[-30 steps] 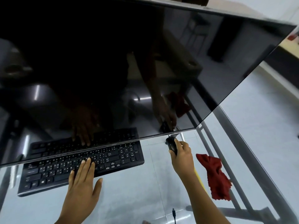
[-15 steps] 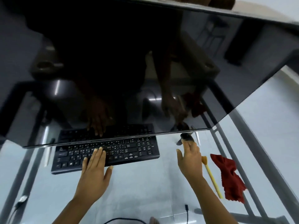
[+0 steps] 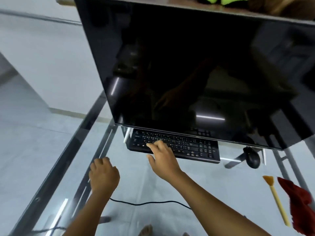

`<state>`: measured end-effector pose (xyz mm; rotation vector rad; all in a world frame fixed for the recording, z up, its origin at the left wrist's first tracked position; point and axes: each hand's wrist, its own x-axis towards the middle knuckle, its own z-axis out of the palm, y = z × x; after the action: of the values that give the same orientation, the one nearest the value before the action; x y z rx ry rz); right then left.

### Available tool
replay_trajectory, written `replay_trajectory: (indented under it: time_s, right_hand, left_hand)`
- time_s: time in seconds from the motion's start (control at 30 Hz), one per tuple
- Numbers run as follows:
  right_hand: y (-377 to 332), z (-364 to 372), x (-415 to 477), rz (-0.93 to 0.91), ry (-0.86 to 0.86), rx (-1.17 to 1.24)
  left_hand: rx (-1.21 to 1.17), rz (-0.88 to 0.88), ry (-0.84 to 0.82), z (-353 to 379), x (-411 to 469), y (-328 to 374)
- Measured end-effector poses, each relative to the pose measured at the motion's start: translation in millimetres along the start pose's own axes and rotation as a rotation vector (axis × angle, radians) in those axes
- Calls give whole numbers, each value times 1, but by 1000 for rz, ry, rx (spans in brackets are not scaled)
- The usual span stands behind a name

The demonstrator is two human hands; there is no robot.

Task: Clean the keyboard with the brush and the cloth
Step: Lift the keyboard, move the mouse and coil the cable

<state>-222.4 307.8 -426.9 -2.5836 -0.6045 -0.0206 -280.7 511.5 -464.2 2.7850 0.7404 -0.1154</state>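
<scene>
Our right hand (image 3: pixel 162 159) reaches forward with its fingers spread loose and resting on the keys near the left half of the black keyboard (image 3: pixel 184 147), grasping nothing. Our left hand (image 3: pixel 104 176) hovers over the glass surface (image 3: pixel 153 188) to the left of the keyboard, its fingers curled into a loose fist with nothing in it that we can see. The keyboard lies flat on the surface, its far edge tucked under the lower edge of the big dark monitor (image 3: pixel 187 65). A black mouse (image 3: pixel 252 158) sits just right of the keyboard. Well apart to the right lie the yellow-handled brush (image 3: pixel 277 200) and, just beside it, the crumpled red cloth (image 3: pixel 300 205); neither hand touches them. A thin black cable (image 3: pixel 150 203) runs across the surface between our forearms.
</scene>
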Motion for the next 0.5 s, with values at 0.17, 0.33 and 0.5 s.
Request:
replay_trajectory:
  time_s: [0.17,0.33,0.5]
  right_hand:
    - [-17,0,4,-13,-48,-4]
    - [-26,-25,5,30,-47,49]
    - [-39,-71,14,312,-154,526]
  left_hand:
    - [-108,1,-25,10,1,-39]
    - [-341,-40,-77,-22,11,-13]
    - [-585,220,-20,-98,7,78]
